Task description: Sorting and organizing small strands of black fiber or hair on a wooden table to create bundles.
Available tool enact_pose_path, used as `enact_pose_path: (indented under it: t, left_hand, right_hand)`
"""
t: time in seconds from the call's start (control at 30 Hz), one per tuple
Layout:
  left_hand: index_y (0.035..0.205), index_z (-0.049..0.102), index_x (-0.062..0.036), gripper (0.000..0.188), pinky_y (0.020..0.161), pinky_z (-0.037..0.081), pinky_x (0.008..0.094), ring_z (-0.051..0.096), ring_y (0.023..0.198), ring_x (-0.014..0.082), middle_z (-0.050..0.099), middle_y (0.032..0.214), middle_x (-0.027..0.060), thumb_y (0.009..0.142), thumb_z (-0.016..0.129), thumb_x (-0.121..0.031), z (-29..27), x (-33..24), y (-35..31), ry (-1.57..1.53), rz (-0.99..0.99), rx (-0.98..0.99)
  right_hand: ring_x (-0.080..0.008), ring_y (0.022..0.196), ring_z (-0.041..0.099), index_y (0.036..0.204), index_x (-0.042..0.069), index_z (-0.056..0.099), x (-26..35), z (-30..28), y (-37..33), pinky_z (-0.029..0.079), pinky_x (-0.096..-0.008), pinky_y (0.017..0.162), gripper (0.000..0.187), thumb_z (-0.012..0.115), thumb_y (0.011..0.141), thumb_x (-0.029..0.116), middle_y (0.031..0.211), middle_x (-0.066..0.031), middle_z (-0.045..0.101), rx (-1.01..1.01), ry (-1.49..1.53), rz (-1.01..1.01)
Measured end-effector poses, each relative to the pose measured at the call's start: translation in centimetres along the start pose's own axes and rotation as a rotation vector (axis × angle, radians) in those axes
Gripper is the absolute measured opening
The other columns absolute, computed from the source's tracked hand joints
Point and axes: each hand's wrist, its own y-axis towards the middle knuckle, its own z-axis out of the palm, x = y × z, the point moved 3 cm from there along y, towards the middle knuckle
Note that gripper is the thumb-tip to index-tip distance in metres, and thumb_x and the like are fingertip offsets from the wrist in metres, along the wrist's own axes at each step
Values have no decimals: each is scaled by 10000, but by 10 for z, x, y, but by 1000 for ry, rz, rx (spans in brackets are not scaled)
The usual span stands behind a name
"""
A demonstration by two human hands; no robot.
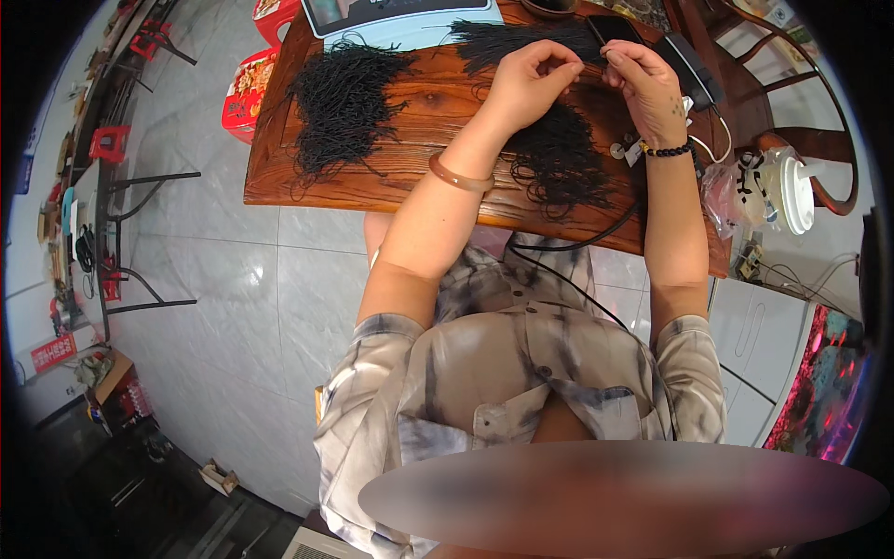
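Above the far part of the wooden table [428, 177], my left hand [533, 86] and my right hand [645, 91] are raised close together, fingertips pinched. Anything thin between the fingers is too small to make out against the dark background. A tangled pile of black cords [563, 163] lies below and between my hands. Behind my left hand, more black cords [484, 42] are spread out. Another large heap of black cords [345, 107] sits at the table's left. A brown bangle [459, 177] is on my left forearm, and a dark bead bracelet [667, 150] is on my right wrist.
A light-blue device with a screen [419, 33] stands at the back. A black phone [612, 28] and a dark box [689, 70] with a white cable are behind my right hand. A lidded white cup [796, 196] stands at right. Red-patterned stools [244, 93] adjoin the table's left.
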Motion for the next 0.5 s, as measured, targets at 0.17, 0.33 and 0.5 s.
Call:
enact_pose_path:
  t: [0.17,0.33,0.5]
  left_hand:
    - [866,624,-28,112,572,460,205,548,631,59,609,728,7,809,637,-123,-1,0,0,66,24,-24]
    - [837,632,-26,119,543,451,216,537,591,58,605,679,6,795,647,-135,-1,2,0,116,55,-51]
    - [909,631,-32,151,678,454,196,566,749,78,623,843,15,809,646,-144,0,0,0,303,148,-10]
  right_hand:
    - [-72,683,520,946,18,643,0,2,0,422,-191,626,152,635,815,95,856,-13,620,-24,-94,-2]
    - [-72,675,518,927,18,644,-3,1,1,421,-193,625,139,640,810,93,824,-7,612,-25,-70,-51]
    - [-72,737,534,911,12,640,-5,-2,2,432,-197,673,117,631,811,72,861,-17,596,-17,-70,-44]
